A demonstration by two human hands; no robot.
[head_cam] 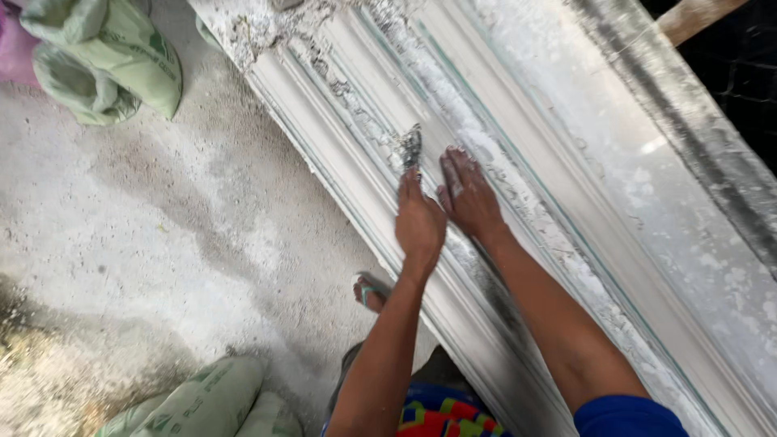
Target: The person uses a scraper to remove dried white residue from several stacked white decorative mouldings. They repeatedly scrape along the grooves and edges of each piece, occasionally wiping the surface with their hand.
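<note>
1. Two bare hands work at the centre of the frame on a long white moulded plaster strip (518, 267) that runs diagonally.
2. The left hand (418, 222) is clenched around a small plaster-caked scraper blade (411, 149), pointing it into a groove, probably to clean it.
3. The right hand (468, 198) holds nothing; its flat fingers press the strip, likely steadying it.
4. Green woven sacks (105, 61) lie at the upper left.
</note>
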